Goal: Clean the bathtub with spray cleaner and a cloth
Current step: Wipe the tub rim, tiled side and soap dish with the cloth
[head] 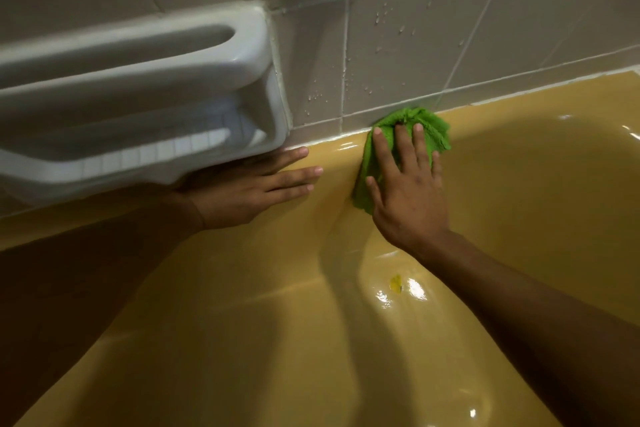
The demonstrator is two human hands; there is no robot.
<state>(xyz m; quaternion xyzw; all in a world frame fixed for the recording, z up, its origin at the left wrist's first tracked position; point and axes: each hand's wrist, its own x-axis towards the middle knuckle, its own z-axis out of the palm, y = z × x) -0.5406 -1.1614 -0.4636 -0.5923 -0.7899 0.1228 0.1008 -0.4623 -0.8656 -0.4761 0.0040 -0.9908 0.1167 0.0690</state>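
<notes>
1. Two hands reach over the yellow bathtub (242,322) in the head view.
2. Right hand (405,191), fingers spread and straight, presses the green cloth (437,131) flat onto the tub's far rim, touching the tiled wall (415,45).
3. Left hand (252,191) lies flat on that rim, fingers extended, holding nothing, just under a white soap dish (138,97).
4. Droplets dot the tiles.

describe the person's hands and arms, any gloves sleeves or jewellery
Both hands are bare: no gloves, rings or watch on the left hand or the right hand, and the nails are short. A dark sleeve seems to end in a cuff at the left wrist, though shadow makes that uncertain. The right forearm shows no sleeve where it is lit.
</notes>
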